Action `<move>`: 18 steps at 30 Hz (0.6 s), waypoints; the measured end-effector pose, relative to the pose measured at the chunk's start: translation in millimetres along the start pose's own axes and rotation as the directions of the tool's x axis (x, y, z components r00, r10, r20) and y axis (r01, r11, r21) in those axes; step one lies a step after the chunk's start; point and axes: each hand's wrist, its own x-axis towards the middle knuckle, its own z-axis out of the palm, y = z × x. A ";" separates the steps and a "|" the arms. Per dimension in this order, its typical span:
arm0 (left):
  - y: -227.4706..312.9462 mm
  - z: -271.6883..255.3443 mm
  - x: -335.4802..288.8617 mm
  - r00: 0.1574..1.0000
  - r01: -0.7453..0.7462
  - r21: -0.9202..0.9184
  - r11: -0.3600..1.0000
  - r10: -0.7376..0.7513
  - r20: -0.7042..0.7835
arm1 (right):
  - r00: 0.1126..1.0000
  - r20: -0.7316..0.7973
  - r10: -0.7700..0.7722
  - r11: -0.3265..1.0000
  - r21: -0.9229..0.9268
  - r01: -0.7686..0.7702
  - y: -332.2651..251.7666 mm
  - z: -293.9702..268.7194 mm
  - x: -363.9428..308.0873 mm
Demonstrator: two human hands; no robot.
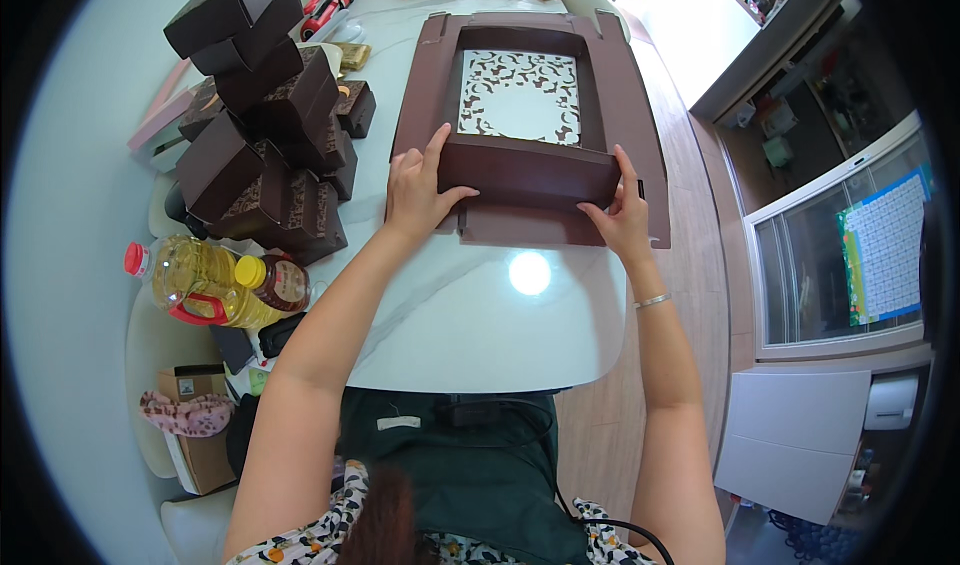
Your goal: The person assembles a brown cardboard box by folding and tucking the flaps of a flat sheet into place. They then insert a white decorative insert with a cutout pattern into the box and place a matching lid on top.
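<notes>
Hands: left hand and right hand grip the raised near wall of brown box blank | location: white table | technique: press evenly, keeping the crease straight.

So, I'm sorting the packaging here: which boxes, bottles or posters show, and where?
Flat brown box blank, table centre, patterned white-brown panel; left hand and right hand fold its near wall.
Stack of dark brown boxes, table's left.
Oil bottle, yellow, red cap, lower left.
Small amber bottle, yellow cap, beside it.
Grid poster, right window, blue-green border.
</notes>
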 end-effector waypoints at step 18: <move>-36.7 37.9 -13.9 0.969 0.185 -0.685 0.704 -0.248 0.007 | 1.000 0.016 0.016 0.987 0.159 -0.019 29.2 6.2 -7.3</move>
